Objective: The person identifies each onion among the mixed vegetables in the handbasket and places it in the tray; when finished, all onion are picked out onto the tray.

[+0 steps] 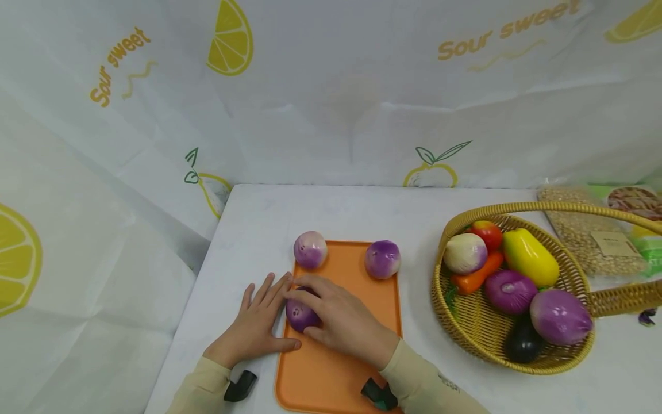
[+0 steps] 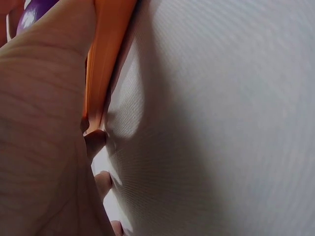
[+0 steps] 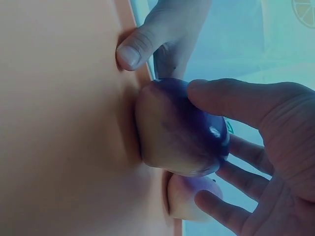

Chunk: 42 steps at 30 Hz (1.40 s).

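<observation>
The right hand (image 1: 343, 319) curves its thumb and fingers around a purple-and-white turnip (image 1: 301, 315) at the left edge of the tray, as I watch over the remote feeds. The left hand (image 1: 256, 328) lies flat and spread with nothing in its grasp, its thumb on the tray and its fingers on the cloth to the left, just beside the gripped turnip.

A white backdrop (image 1: 331, 115) printed with lemon slices and the words "Sour sweet" hangs along the far and left sides. Below it I see the white-covered table (image 1: 331, 210). On the right stands a wicker basket (image 1: 468, 339), its handle arching over toward the right. The orange tray (image 1: 315, 379) lies near the middle, under the hands. Behind the basket, at far right, are a clear bag of pale grain (image 1: 574, 241) and a green packet (image 1: 649, 253).

In the basket I count a yellow pepper (image 1: 531, 257), a large purple onion (image 1: 561, 317) on the right, a darker red onion (image 1: 511, 291) in the middle, a near-black eggplant (image 1: 523, 339) on the near side, an orange carrot (image 1: 478, 274), a whitish turnip (image 1: 465, 253) on the left and a red tomato (image 1: 487, 234) on the far side. Two smaller turnips sit at the tray's far corners, a pale one (image 1: 310, 250) left and a purple one (image 1: 383, 260) right.
</observation>
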Motion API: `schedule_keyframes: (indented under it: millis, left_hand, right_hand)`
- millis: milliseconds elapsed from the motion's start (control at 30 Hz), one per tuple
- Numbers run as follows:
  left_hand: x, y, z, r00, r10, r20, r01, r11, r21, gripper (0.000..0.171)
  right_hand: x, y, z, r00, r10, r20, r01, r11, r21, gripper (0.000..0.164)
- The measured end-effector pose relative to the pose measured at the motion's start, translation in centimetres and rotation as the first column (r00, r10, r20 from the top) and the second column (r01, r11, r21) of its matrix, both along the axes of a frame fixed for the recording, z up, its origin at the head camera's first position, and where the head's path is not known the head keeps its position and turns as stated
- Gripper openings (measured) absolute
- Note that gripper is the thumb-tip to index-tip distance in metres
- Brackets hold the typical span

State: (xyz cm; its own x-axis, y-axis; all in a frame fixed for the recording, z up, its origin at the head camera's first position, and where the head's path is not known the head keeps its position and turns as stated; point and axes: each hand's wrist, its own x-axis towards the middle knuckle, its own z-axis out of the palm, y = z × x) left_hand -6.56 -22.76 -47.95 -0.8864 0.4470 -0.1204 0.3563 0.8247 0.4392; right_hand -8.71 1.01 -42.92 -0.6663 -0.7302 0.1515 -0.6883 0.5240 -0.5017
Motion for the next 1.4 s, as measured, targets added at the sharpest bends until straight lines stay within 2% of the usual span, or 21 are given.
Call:
schedule_keyframes:
  millis: [200,367,567,700,833,933,1067,1200,1267,1300,1400]
  left_hand:
    - [0.1,0.0,-0.3,1.0,-0.002,-0.013,0.002,1.0,0.002,0.119]
    - [0.0,0.0,-0.2,1.0,-0.001,-0.012,0.001,1.0,-0.012,0.121]
    - [-0.1,0.1,0.0,1.0,-0.001,-0.016,0.001,1.0,0.001,0.121]
    - [-0.1,0.1,-0.1,1.0,-0.001,-0.018,0.001,1.0,0.004,0.121]
    - [0.0,-0.1,-0.2,1.0,0.003,-0.022,-0.003,1.0,0.006,0.121]
    - [0.0,-0.1,-0.2,1.0,0.002,-0.023,-0.002,1.0,0.007,0.121]
    - [-0.1,-0.1,-0.3,1.0,-0.001,-0.027,0.001,1.0,0.004,0.121]
    - [-0.1,-0.1,-0.2,1.0,-0.002,-0.022,0.002,1.0,0.002,0.122]
    - [-0.1,-0.1,-0.2,1.0,-0.003,-0.017,0.003,1.0,0.002,0.122]
    - [0.0,-0.1,-0.2,1.0,-0.004,-0.015,0.004,1.0,0.003,0.123]
    - [0.0,-0.1,-0.2,1.0,-0.004,-0.011,0.004,1.0,-0.001,0.123]
  right_hand:
    - [0.4,0.6,0.4,1.0,0.001,-0.001,-0.001,1.0,-0.002,0.069]
    - [1.2,2.6,1.8,1.0,-0.015,-0.025,0.013,0.996,-0.084,0.068]
    - [2.3,6.8,3.7,0.994,-0.038,-0.097,0.018,0.979,-0.201,0.068]
    - [3.1,10.1,5.1,0.996,-0.062,-0.062,0.044,0.965,-0.258,0.063]
    - [3.6,13.6,6.5,0.994,-0.112,-0.006,0.107,0.961,-0.255,0.061]
    - [3.4,16.1,7.4,0.987,-0.16,0.01,0.157,0.953,-0.259,0.064]
    - [2.9,18.7,8.0,0.977,-0.215,-0.008,0.201,0.924,-0.325,0.073]
    - [2.8,20.9,8.0,0.942,-0.337,0.004,0.324,0.902,-0.285,0.074]
    - [2.9,22.2,7.6,0.909,-0.416,0.032,0.412,0.883,-0.223,0.07]
    - [3.0,23.0,7.4,0.885,-0.462,0.049,0.463,0.869,-0.175,0.067]
    - [3.2,25.4,6.3,0.834,-0.546,0.082,0.552,0.83,-0.081,0.056]
